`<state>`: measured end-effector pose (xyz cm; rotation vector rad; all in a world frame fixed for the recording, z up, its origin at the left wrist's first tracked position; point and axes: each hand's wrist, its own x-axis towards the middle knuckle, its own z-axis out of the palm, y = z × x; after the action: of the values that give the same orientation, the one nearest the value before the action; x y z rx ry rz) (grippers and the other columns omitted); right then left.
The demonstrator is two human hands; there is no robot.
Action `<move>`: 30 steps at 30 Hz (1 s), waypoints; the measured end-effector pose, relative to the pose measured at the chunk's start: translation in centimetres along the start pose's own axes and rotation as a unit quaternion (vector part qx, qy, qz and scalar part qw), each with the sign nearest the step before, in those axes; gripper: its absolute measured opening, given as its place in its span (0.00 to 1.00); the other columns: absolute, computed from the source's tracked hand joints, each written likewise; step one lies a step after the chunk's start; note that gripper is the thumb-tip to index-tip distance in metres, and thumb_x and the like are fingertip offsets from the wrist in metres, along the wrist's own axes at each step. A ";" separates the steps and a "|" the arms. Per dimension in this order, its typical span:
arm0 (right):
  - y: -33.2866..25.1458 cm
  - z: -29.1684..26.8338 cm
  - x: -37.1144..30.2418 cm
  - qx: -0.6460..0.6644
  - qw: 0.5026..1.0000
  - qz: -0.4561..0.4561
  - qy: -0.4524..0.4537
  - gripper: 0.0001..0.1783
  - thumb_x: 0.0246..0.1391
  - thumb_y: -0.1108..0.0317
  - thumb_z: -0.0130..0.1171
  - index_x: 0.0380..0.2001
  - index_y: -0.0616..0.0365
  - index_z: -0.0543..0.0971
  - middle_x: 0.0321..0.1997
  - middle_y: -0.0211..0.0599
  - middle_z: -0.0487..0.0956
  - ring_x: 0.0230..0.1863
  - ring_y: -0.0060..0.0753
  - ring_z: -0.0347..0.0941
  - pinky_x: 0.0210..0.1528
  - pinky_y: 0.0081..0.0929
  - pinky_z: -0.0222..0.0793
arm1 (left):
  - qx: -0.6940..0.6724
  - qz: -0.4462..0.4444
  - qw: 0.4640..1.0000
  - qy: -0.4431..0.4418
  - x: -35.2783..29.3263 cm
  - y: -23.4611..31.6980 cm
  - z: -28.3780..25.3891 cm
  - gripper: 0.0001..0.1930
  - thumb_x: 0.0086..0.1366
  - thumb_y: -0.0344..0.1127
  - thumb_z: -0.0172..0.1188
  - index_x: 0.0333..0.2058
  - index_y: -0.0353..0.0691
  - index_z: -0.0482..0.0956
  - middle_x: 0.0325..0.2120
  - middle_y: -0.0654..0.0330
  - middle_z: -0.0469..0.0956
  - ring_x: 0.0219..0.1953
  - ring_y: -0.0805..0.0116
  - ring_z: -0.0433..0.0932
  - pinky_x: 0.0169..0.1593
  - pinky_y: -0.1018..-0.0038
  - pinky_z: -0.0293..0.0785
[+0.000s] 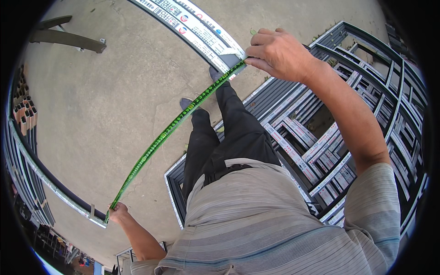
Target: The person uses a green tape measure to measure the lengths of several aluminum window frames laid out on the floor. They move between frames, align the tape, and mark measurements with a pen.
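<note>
A green tape measure blade [166,132] stretches diagonally between my two hands, bowed slightly along its length. My right hand [282,52] pinches one end of it between thumb and fingers, at the corner of a dark metal profile [228,59] covered with white printed film. At the lower left, my left hand [119,213] is closed on the other end, next to the end of a second long dark profile [94,211] with a pale edge. The tape's case cannot be made out in either hand.
Stacked dark metal frames [316,137] with white film strips lie right beside and behind my legs. Curved-looking dark bars [68,39] stand at the upper left. Bundled profiles [27,114] line the left edge. Concrete floor [105,101] lies between them.
</note>
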<state>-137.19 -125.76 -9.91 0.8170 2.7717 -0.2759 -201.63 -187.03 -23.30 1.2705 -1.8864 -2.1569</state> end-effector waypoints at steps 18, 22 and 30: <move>0.3 0.9 0.0 -0.021 0.999 -0.012 0.029 0.12 0.71 0.56 0.65 0.39 0.51 0.87 0.37 0.32 0.82 0.49 0.37 0.81 0.51 0.40 0.78 | 0.016 0.010 1.000 0.025 0.5 0.1 0.3 0.11 0.79 0.30 0.57 0.34 0.38 0.82 0.26 0.64 0.84 0.28 0.70 0.84 0.41 0.70 0.84; 0.5 0.9 0.0 -0.012 0.999 -0.025 0.042 0.12 0.71 0.56 0.65 0.39 0.51 0.87 0.37 0.31 0.82 0.49 0.36 0.81 0.51 0.41 0.78 | 0.020 0.010 0.999 0.032 0.2 0.0 0.4 0.10 0.78 0.30 0.57 0.34 0.38 0.82 0.26 0.64 0.84 0.28 0.70 0.84 0.40 0.71 0.84; 0.7 1.4 -0.1 -0.015 0.998 -0.029 0.060 0.12 0.70 0.55 0.65 0.38 0.50 0.87 0.37 0.31 0.82 0.49 0.36 0.81 0.50 0.40 0.78 | 0.024 0.013 0.999 0.020 1.2 0.3 0.0 0.11 0.77 0.28 0.56 0.33 0.39 0.82 0.25 0.64 0.83 0.27 0.70 0.83 0.38 0.71 0.83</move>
<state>-136.53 -125.59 -11.26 0.7697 2.9076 -0.2012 -202.54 -187.71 -23.73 1.2784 -1.9401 -2.0694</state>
